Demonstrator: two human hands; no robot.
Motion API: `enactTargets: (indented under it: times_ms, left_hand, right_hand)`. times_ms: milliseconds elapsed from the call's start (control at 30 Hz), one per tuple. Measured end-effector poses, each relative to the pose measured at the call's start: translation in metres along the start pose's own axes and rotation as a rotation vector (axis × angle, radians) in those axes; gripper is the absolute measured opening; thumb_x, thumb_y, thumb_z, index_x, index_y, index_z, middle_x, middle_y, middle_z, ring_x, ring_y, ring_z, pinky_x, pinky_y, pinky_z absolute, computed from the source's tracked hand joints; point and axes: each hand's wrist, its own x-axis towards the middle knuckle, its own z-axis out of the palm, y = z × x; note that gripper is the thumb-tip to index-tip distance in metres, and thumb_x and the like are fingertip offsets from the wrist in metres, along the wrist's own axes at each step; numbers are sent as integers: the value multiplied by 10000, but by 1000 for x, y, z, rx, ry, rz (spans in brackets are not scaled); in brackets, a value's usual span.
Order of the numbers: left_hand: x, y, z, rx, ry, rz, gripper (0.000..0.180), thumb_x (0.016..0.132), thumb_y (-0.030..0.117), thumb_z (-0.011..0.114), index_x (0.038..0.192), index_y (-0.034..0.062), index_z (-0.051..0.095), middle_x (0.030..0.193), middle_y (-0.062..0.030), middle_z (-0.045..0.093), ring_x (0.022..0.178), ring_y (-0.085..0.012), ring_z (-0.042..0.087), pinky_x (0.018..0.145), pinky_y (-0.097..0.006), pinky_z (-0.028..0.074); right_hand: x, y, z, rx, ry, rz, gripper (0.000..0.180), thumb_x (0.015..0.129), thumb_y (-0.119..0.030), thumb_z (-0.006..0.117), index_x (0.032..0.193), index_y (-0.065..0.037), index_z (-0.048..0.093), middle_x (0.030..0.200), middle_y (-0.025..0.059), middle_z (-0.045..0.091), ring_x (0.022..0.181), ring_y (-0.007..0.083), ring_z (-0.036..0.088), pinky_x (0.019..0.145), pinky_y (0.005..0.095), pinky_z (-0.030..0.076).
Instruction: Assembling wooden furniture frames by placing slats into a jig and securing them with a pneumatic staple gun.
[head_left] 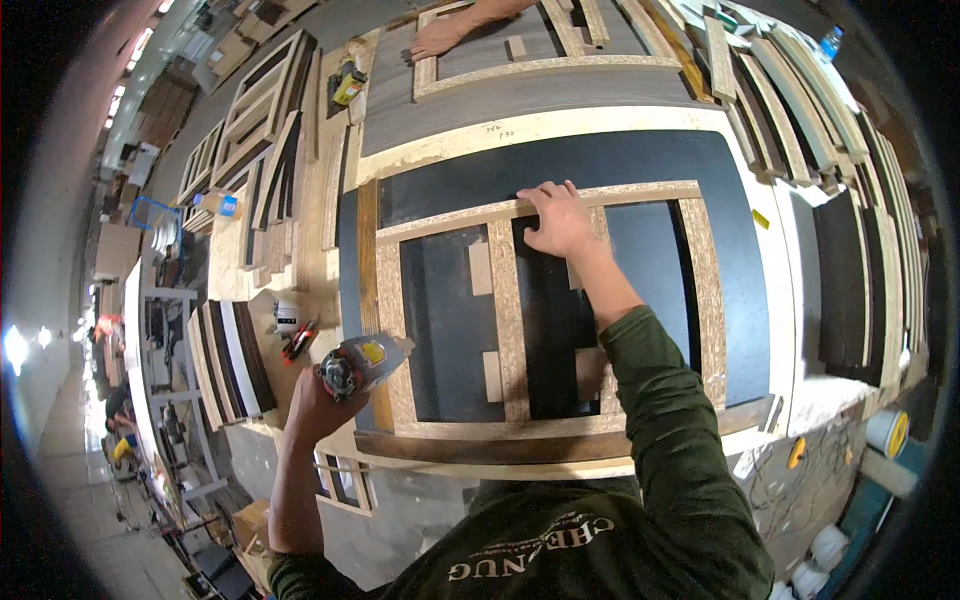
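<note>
Chipboard frame (508,300) with upright slats lies flat on the black panel (735,300). Right hand (557,220) presses its top rail, fingers spread; left hand (318,398) grips a nail gun (362,364) at the frame's left edge

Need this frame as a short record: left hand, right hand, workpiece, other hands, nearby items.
left hand: left hand grips a nail gun at the frame's left edge
right hand: right hand pressed flat on the top rail of the chipboard frame
workpiece: frame lies on a black panel, on the workbench
other hands: co-worker's hand on another frame, far side
nearby items: red pliers left of the bench
</note>
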Motion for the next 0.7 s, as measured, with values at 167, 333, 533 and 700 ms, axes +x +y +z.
enactTargets:
  times_ms: [167,333,533,700]
  left_hand:
    - [13,51,-1,52,100,74,232,666,170,726,823,21,639,700,-128,643,639,-269,654,584,-348,508]
    - [45,74,3,27,45,-22,278,664,210,743,864,43,647,734,-132,663,676,-294,656,599,-358,514]
    - [120,67,10,181,-35,12,430,667,270,793,963,24,602,866,-139,671,777,-281,668,695,-366,542]
    - [190,48,35,193,-67,184,349,662,235,779,899,22,637,809,-156,670,759,-295,668,671,-375,544]
  right_hand:
    - [0,-12,-1,31,47,74,525,634,-302,723,1113,-138,587,1091,104,543,1130,270,482,1073,411,283]
    - [-1,-17,-1,-18,103,73,502,659,-322,711,1101,-133,570,1067,97,530,1096,288,482,1039,388,312]
    - [0,-14,8,15,160,55,461,621,-289,716,1022,-118,566,1002,99,520,1029,282,490,989,414,330]
    - [0,-10,7,65,201,21,452,624,-272,710,1017,-116,550,989,96,511,1022,274,480,1001,420,312]
